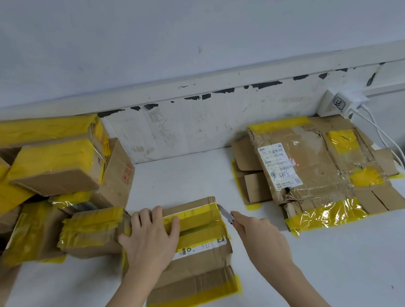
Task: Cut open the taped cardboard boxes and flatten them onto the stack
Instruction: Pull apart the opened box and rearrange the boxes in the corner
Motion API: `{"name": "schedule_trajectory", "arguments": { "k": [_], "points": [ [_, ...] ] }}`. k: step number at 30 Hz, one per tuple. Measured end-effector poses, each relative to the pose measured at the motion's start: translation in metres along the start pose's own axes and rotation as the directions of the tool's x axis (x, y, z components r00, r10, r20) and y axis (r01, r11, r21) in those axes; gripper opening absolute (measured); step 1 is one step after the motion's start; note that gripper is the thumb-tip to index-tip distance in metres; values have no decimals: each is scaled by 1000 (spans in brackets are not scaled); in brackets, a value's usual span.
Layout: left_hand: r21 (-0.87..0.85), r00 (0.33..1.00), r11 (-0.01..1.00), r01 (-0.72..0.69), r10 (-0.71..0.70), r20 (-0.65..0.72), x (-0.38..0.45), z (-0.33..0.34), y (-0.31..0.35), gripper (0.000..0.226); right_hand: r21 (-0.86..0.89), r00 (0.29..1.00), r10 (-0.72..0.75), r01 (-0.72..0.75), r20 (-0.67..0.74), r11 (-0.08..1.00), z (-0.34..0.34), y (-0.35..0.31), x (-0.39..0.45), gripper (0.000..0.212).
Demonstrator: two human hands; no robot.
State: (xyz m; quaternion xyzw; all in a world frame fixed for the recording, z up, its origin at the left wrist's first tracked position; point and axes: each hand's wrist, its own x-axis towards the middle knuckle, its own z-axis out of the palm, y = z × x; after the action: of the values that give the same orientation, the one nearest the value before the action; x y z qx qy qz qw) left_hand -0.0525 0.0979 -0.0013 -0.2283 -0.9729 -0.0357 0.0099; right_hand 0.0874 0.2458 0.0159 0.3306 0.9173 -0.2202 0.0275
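A small brown cardboard box with yellow tape across its top (pixel 196 227) sits on the white table (pixel 322 264), close to the person. The left hand (pixel 152 237) lies flat on top of this box, fingers spread out and pressing down on the tape. The right hand (pixel 261 235) is just to the right of the box, with its fingers curled tight around a thin silver box cutter (pixel 225 213). The blade tip points at the far right corner of the box, right at the tape edge; I cannot tell if it touches.

To the left of the box is a messy pile of taped brown boxes with yellow tape (pixel 56 181), and the nearest one touches it. Farther right and back from the box lies a stack of flattened brown cardboard (pixel 321 169) with a white paper label (pixel 279 166). Behind that stack, a white plug block with white cables (pixel 343 104) sits by the wall.
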Motion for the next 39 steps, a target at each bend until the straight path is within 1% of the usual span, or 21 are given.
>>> {"name": "schedule_trajectory", "arguments": {
  "k": [6, 8, 12, 17, 20, 21, 23, 24, 25, 26, 27, 29, 30, 31, 32, 33, 34, 35, 36, 38, 39],
  "points": [
    [41, 1000, 999, 7, -7, 3, -1, 1, 0, 80, -84, 998, -64, 65, 13, 994, -3, 6, -12, 29],
    [69, 1000, 998, 5, -6, 12, -1, 1, 0, 72, -94, 998, -65, 67, 22, 993, -2, 9, -20, 29],
    [91, 998, 996, 7, -13, 58, -1, 0, 0, 55, -68, 998, -48, 50, 42, 996, -2, 14, -36, 29],
    [85, 995, 996, 13, -21, 95, 0, -3, 2, 51, -28, 994, -7, 10, 106, 1000, 1, 25, -56, 31],
    [74, 993, 997, 8, -17, 114, 0, -5, 2, 50, 7, 992, 29, -31, 120, 1000, -1, 31, -64, 30],
    [71, 992, 997, 12, -20, 121, 1, -6, 2, 50, 46, 989, 53, -60, 134, 997, -2, 33, -67, 35],
    [75, 988, 997, 21, -32, 148, 2, -9, 3, 51, 129, 987, 84, -102, 140, 986, -7, 36, -71, 57],
    [90, 984, 996, 27, -42, 172, 2, -11, 4, 50, 231, 988, 111, -134, 107, 964, -8, 36, -72, 52],
    [116, 978, 993, 32, -55, 202, 3, -13, 5, 50, 388, 986, 155, -169, 65, 906, -9, 34, -73, 35],
    [147, 970, 989, 33, -67, 235, 4, -17, 6, 49, 511, 980, 191, -195, 60, 837, -10, 28, -73, 21],
    [178, 961, 984, 30, -77, 267, 4, -21, 7, 50, 613, 974, 210, -220, 88, 759, -10, 20, -74, 18],
    [212, 942, 977, 11, -81, 327, 6, -31, 6, 55, 718, 971, 180, -237, 158, 654, 0, 1, -76, 26],
    [208, 936, 978, -8, -66, 346, 6, -37, 3, 58, 741, 970, 168, -244, 178, 626, 6, -11, -75, 29],
    [191, 936, 981, -37, -33, 351, 5, -42, -1, 60, 767, 974, 152, -226, 169, 600, 12, -23, -74, 27],
    [157, 937, 985, -72, 13, 348, 3, -46, -6, 62, 791, 982, 125, -190, 144, 581, 20, -32, -71, 19],
    [92, 939, 990, -105, 68, 336, 0, -46, -11, 63, 816, 985, 128, -166, 113, 554, 27, -43, -65, 5],
    [12, 939, 992, -127, 117, 324, -5, -45, -15, 64, 826, 985, 150, -159, 91, 541, 34, -49, -58, 11],
    [-60, 934, 988, -143, 155, 321, -12, -42, -20, 66, 828, 984, 161, -149, 72, 540, 39, -52, -50, 22],
    [-104, 931, 981, -161, 186, 315, -21, -40, -24, 68, 811, 987, 156, -108, 20, 574, 42, -53, -43, 24],
    [-120, 931, 975, -186, 214, 296, -34, -35, -32, 71, 713, 993, 95, -19, -67, 701, 38, -51, -24, 10],
    [-107, 926, 975, -194, 218, 307, -38, -34, -36, 70, 637, 994, 49, 22, -94, 770, 34, -50, -15, 13]
  ]
}}
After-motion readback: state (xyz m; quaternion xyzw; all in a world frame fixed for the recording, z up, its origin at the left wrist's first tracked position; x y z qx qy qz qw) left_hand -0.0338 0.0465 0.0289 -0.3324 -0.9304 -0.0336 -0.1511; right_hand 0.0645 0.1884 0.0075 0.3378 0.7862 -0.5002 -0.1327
